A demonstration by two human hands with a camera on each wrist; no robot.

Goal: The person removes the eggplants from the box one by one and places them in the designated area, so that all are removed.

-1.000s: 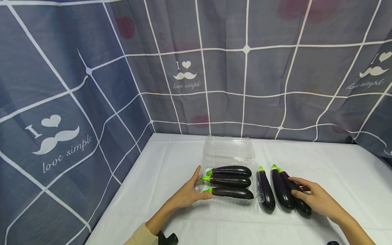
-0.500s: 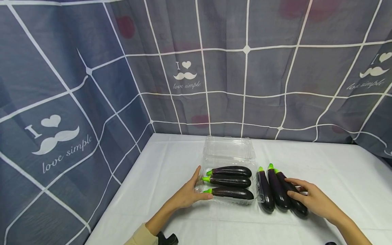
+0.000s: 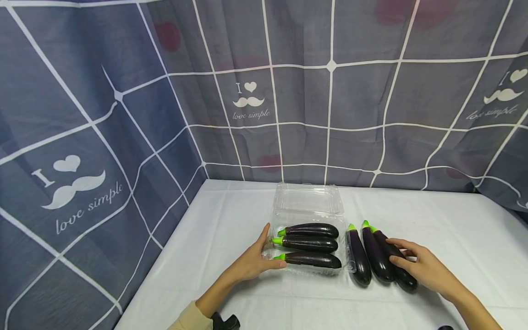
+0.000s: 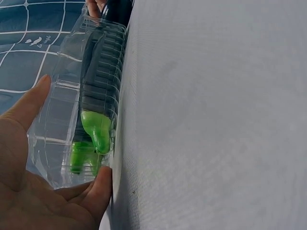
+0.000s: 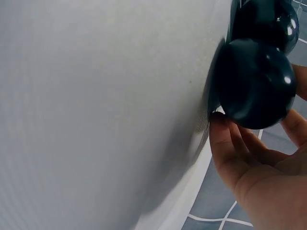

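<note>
A clear plastic clamshell box (image 3: 309, 201) lies with its lid raised at the back; three dark purple eggplants with green stems are in its tray, the nearest eggplant (image 3: 313, 260) along the front. My left hand (image 3: 252, 261) touches the box's left side with thumb and fingers spread, also seen as the left hand (image 4: 43, 191) in the left wrist view. On the cloth to the right lie three more: a left eggplant (image 3: 360, 259), a middle eggplant (image 3: 377, 256) and a right eggplant (image 3: 406, 278). My right hand (image 3: 425, 270) holds the right one from above, its fingers curled round it.
The white-covered table (image 3: 231, 211) meets a grey-blue grid-patterned curtain (image 3: 301, 101) at the back and left. A black object (image 3: 226, 321) lies by the left forearm, and a dark round thing (image 3: 446, 327) shows at the bottom edge.
The middle and right eggplants have shifted left with my right hand, toward the left one, then come back slightly right. My left hand and the box have stayed put.
</note>
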